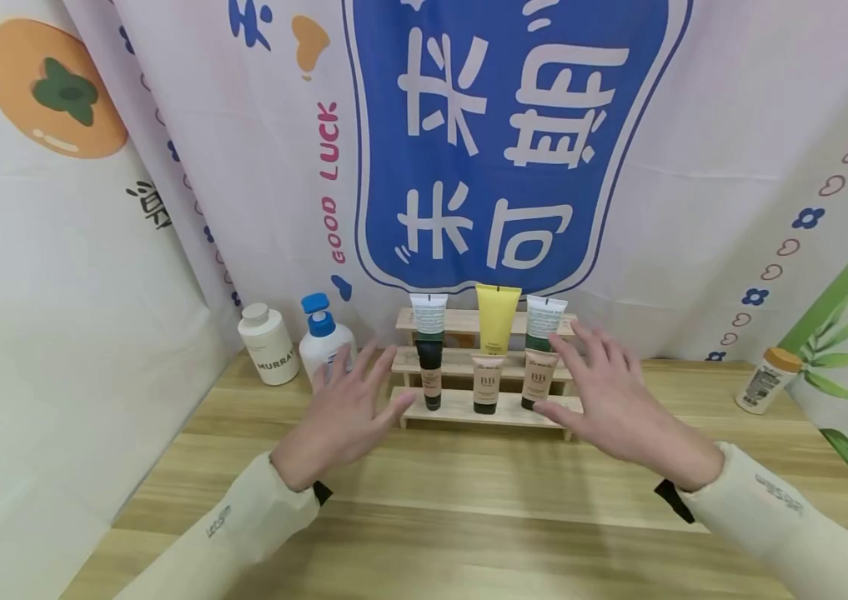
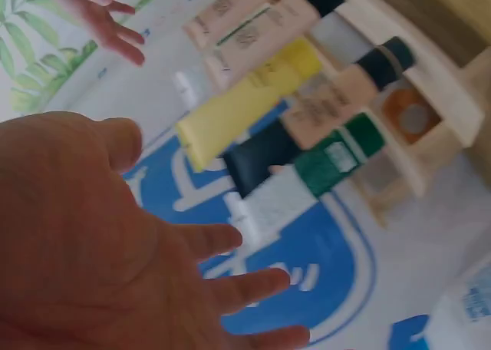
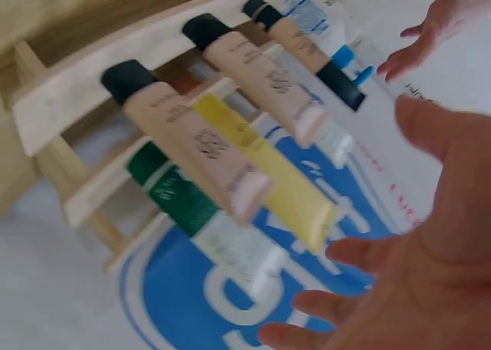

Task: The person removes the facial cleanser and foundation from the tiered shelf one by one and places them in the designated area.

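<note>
My left hand (image 1: 341, 408) is held out with spread fingers at the left end of a tiered wooden rack (image 1: 461, 406). On the opposite side, my right hand (image 1: 614, 392) is spread too, its fingertips overlapping the rack's right end in the head view. Neither palm holds anything. Along the front tier stand a black and beige tube (image 1: 432, 379) and two beige BB cream tubes (image 1: 487, 383) (image 3: 188, 139). Behind them rise a yellow tube (image 1: 497, 317) and two white and green tubes (image 1: 429, 312) (image 2: 307, 185), all caps down.
Left of the rack stand a white bottle marked MURRAY (image 1: 269, 346) and a white pump bottle (image 1: 318, 343) with a blue top, partly behind my left hand. A small white bottle with an orange cap (image 1: 767, 383) sits far right. A printed curtain (image 1: 281, 208) hangs behind the wooden table (image 1: 469, 500).
</note>
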Motion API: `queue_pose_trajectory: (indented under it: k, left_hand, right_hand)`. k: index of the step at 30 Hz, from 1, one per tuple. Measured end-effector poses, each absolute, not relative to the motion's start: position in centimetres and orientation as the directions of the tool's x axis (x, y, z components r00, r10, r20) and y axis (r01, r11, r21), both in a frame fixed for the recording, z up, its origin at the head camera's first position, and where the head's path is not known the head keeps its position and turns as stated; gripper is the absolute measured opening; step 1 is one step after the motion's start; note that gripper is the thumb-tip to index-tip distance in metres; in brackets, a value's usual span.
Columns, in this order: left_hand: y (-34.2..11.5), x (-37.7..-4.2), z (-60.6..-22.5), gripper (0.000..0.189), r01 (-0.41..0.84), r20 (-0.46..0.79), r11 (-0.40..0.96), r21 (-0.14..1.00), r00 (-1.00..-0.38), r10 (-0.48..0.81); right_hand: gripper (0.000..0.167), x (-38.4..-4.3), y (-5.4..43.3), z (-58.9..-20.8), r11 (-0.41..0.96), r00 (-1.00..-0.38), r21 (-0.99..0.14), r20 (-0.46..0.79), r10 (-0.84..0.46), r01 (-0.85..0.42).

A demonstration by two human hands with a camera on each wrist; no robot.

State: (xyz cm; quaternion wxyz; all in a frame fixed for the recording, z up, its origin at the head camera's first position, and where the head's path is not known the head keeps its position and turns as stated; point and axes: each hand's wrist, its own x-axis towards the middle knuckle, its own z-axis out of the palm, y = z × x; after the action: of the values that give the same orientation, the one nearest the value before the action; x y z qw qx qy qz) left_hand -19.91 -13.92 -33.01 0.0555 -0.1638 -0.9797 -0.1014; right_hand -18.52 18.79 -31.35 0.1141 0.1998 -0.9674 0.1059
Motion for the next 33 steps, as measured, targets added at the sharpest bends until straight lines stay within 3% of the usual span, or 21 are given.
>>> queue_pose_trajectory:
  k: [8,20,25,33]
  left_hand:
    - [-15.4,-22.1,-36.0,0.056,0.349,0.144,0.903,0.251,-0.936,0.322]
    - [-16.6,-25.1,-40.4,0.040,0.262,0.024,0.860,0.439,-0.960,0.280]
    - [-16.6,-25.7,-41.4,0.039,0.257,0.017,0.858,0.444,-0.960,0.279]
    - [-16.5,-26.1,-42.3,0.035,0.295,0.059,0.856,0.425,-0.952,0.299]
  right_hand:
    - [0.068,-20.5,19.6,-33.8,0.854,-0.881,-0.320,0.380,-0.282,-0.411]
    - [0.046,-21.9,19.2,-36.0,0.803,-0.842,-0.402,0.494,-0.214,-0.440]
    - [0.035,-22.0,19.2,-36.4,0.793,-0.833,-0.413,0.515,-0.202,-0.448]
    - [0.032,-22.5,19.2,-37.0,0.762,-0.818,-0.440,0.540,-0.199,-0.475]
